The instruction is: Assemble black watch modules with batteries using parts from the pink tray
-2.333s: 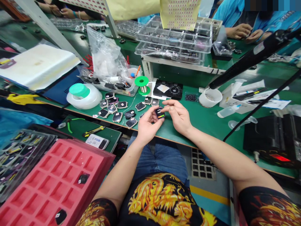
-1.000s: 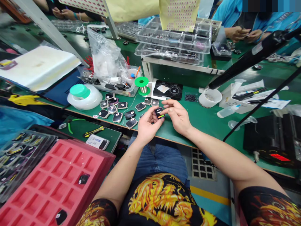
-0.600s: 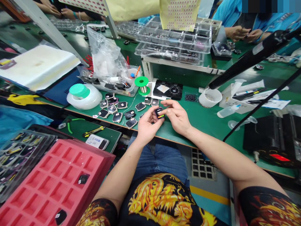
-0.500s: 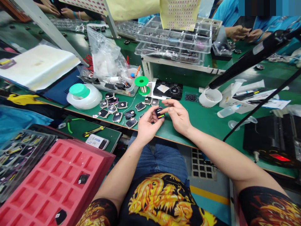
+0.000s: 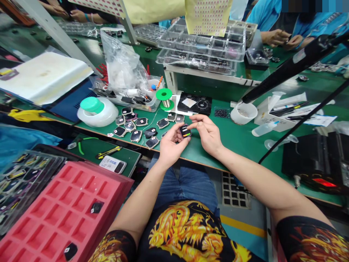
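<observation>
My left hand point(image 5: 172, 146) is closed around a small smartwatch point(image 5: 185, 131) without a strap, held over the bench's front edge. Its dark screen is lit, with pale lines above and a bright orange-to-green bar below. Beside the watch, my right hand point(image 5: 208, 136) has its index finger stretched toward the upper right of the screen; whether the tip touches it I cannot tell. No object shows in that hand. Left of my hands lie several watch bodies point(image 5: 135, 135) with dark faces, most bearing small white stickers.
A green solder spool point(image 5: 164, 95), a white bottle with a green lid point(image 5: 97, 112) and a white cup point(image 5: 243, 112) stand on the bench. A red foam tray point(image 5: 61, 203) is at lower left. A black lamp arm point(image 5: 286, 69) slants across the right. Co-workers' hands point(image 5: 282, 38) are across the bench.
My right index fingertip has shifted slightly to the right and up, uncovering a little more of the screen. My left hand keeps the watch in nearly the same place.
</observation>
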Available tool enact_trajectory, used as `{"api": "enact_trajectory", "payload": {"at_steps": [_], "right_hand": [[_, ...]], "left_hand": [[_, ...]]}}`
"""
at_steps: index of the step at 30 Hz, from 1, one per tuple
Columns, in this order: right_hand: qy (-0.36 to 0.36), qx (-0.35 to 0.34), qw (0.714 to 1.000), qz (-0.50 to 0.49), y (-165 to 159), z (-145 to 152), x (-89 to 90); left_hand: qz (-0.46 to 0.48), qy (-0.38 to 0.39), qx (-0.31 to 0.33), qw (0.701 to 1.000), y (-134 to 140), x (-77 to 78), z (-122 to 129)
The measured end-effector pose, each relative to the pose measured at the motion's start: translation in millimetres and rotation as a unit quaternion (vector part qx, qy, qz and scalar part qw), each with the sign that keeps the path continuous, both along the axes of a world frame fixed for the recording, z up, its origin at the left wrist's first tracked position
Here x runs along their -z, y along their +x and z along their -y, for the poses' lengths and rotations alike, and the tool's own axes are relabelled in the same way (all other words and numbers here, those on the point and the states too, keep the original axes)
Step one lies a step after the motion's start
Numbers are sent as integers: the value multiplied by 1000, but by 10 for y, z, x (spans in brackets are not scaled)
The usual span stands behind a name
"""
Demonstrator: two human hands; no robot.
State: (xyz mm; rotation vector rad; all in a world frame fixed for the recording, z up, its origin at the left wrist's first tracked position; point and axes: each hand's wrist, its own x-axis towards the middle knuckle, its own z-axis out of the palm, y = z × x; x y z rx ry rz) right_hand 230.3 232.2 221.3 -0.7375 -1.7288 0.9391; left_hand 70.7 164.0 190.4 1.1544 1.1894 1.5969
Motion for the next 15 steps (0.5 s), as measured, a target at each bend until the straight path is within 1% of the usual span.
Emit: {"api": "enact_trajectory", "payload": {"at_steps": [15], "right_hand": [[7,-12,1000,-6,5,-9,17]], "left_hand": [[-2,-4,-2,1000,-1,-5,0]]}}
